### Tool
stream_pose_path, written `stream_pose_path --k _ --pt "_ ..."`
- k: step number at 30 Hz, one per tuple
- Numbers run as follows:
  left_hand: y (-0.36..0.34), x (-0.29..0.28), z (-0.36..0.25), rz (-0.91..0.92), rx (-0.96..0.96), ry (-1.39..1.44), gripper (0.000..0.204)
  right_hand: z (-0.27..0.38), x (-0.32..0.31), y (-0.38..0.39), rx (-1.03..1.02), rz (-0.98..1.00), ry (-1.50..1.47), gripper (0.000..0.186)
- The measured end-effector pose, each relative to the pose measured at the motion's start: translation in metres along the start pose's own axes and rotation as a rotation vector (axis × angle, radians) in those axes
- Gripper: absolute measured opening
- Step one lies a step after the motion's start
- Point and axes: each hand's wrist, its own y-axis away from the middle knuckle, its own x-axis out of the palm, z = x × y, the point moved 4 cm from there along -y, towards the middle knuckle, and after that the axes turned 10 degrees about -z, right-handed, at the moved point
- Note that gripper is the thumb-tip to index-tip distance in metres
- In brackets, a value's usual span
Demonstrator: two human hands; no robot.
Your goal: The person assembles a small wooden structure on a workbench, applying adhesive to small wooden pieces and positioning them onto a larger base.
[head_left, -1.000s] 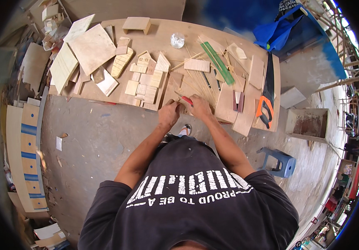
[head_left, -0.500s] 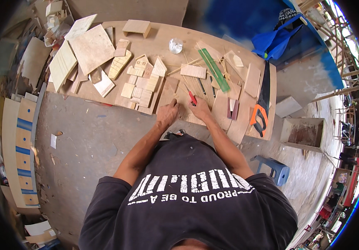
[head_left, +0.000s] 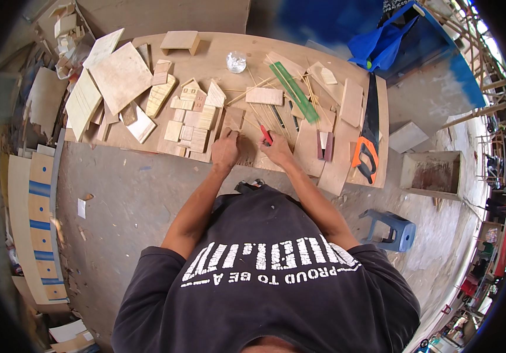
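Right there at the near edge of the desk [head_left: 247,50], the left hand [head_left: 225,151] presses down on a brownish wooden piece [head_left: 233,120], fingers bent onto it; whether they grip it or only rest on it I cannot tell. The right hand [head_left: 277,152] sits just beside, fingers clenched around a small red-handled tool [head_left: 266,135] whose tip points up and away over thin wooden sticks [head_left: 260,113]. To the left lie small house-shaped wood cutouts [head_left: 192,97] and plywood sheets [head_left: 120,76]. A green strip [head_left: 293,92] lies beyond the hands, and a handsaw with an orange handle [head_left: 368,144] rests near the desk's right edge.
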Motion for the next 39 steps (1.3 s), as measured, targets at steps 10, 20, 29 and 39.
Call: stream_pose_path --k 10,20,29,39 --pt "0.021 -0.03 0.008 -0.117 -0.133 0.175 0.022 0.023 0.032 0.022 -0.181 0.124 0.24 0.023" --pt "0.031 -0.019 0.018 -0.039 -0.054 0.225 0.014 0.015 -0.019 0.04 -0.247 -0.124 0.398 0.027" --pt "0.047 -0.011 -0.007 0.017 0.091 0.267 0.009 -0.001 -0.024 0.056 -0.242 -0.038 0.56 0.024" --pt "0.029 0.002 0.0 0.163 0.309 0.211 0.011 0.009 -0.002 0.056 -0.362 0.018 0.565 0.019"
